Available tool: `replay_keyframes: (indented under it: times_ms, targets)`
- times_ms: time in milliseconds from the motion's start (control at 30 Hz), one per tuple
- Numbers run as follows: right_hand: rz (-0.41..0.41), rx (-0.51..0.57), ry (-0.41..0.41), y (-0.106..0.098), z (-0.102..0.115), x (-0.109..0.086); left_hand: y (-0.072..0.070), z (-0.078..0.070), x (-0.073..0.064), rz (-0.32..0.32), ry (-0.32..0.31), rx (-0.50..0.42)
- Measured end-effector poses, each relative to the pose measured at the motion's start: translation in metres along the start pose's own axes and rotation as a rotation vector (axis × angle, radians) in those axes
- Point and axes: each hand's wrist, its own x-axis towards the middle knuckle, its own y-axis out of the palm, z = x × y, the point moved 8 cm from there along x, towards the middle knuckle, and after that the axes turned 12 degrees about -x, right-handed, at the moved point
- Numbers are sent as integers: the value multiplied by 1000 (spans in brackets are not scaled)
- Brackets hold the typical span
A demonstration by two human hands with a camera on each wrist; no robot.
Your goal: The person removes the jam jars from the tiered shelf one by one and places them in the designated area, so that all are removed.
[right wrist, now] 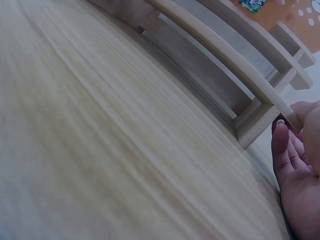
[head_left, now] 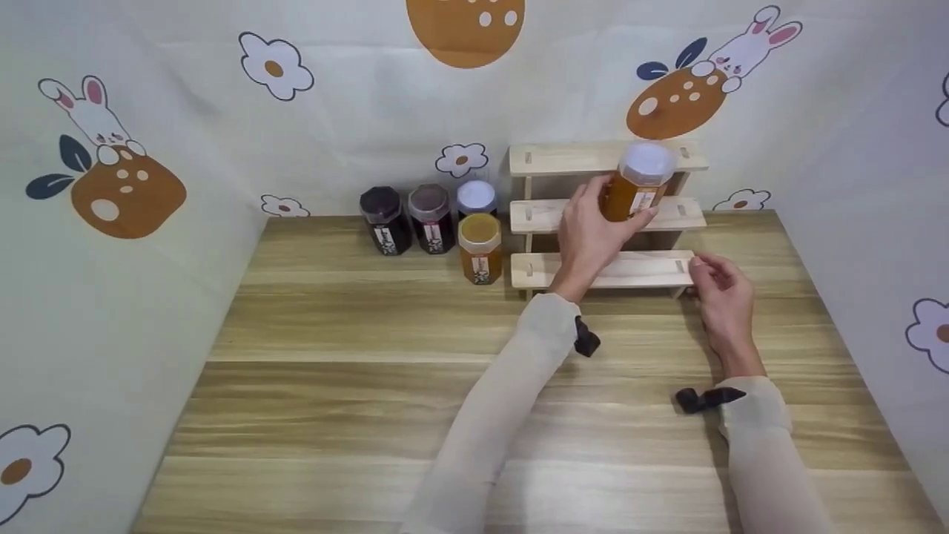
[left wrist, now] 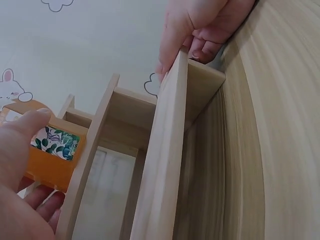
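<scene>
My left hand (head_left: 591,231) grips a jar of amber contents (head_left: 621,196) with a white lid, fingers on its left side and thumb across the front. The jar is upright at the middle tier of a three-step wooden shelf (head_left: 615,271); whether its base touches the board cannot be told. In the left wrist view, the amber jar (left wrist: 52,167) shows a leafy label beside the board's edge. My right hand (head_left: 726,300) pinches the right end of the lowest board between thumb and fingers, as the right hand (right wrist: 299,172) in the right wrist view also shows.
Left of the shelf stand two dark jars (head_left: 385,222), (head_left: 431,221), a white-lidded jar (head_left: 476,196) and, before it, another amber jar (head_left: 481,256). The wooden tabletop (head_left: 334,415) meets a patterned cloth backdrop (head_left: 334,126) behind and at both sides.
</scene>
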Motion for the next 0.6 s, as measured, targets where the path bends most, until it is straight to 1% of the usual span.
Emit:
replay_keyframes:
  times_ms: [133,233,467,600]
  targets:
    - [4,10,-5,3,-1,1,-11,4,-3,-17,26,-66]
    - [6,17,-8,3,-1,0,-20,8,-8,-33,39,-124]
    - [10,36,-3,0,-2,-2,-43,16,-30,-68,37,-226]
    - [9,48,4,0,-2,-1,-60,20,-39,-90,47,-282]
